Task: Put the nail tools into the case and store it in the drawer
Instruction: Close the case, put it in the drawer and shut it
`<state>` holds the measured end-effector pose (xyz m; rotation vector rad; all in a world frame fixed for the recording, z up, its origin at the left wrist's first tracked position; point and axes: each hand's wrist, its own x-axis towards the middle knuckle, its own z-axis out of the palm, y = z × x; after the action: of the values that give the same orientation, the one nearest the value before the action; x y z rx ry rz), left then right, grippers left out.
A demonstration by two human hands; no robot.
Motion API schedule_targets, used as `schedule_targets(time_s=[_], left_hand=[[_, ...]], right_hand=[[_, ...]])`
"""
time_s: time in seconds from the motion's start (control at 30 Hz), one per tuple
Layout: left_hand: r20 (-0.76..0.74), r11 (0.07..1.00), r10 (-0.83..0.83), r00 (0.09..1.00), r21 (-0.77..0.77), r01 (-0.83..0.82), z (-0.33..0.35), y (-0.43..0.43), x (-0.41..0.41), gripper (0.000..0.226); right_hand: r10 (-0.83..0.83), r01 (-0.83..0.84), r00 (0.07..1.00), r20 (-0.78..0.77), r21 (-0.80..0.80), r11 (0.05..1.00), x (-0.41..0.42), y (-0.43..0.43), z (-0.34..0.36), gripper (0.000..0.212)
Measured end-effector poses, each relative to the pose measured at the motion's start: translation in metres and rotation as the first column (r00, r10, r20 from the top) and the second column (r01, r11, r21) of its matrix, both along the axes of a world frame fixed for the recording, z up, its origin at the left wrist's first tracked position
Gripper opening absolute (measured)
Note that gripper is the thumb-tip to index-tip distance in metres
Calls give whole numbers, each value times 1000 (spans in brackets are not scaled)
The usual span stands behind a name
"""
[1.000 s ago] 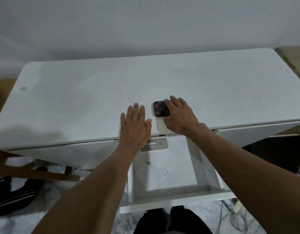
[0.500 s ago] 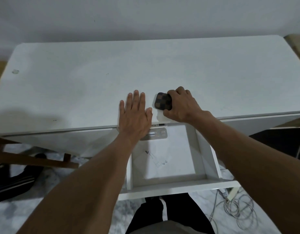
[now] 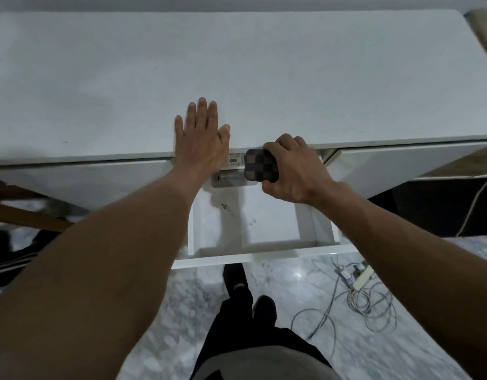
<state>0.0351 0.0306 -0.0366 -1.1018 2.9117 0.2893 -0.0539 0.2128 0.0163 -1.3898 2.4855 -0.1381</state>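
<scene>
Checkered brown case is clamped in my right hand, its grip closed around it, held over the back of the open white drawer; my left hand lies flat, fingers apart, on the desk edge

The right hand covers the right end of the checkered case. The left hand hides the drawer's back left corner. The desk runs off the left edge. Small marks on the drawer floor are unreadable.
</scene>
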Motion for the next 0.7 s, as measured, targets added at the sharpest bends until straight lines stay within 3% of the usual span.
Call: schedule_targets(time_s=[0.27, 0.7], left_hand=[[-4, 999, 29, 1000, -32, -29, -4, 6, 0, 62], [-133, 981, 59, 989, -178, -82, -19, 11, 0, 61]], right_hand=[[33, -46, 994, 106, 126, 991, 24, 23, -52, 65], [-18, -19, 987, 162, 222, 975, 24, 3, -120, 62]])
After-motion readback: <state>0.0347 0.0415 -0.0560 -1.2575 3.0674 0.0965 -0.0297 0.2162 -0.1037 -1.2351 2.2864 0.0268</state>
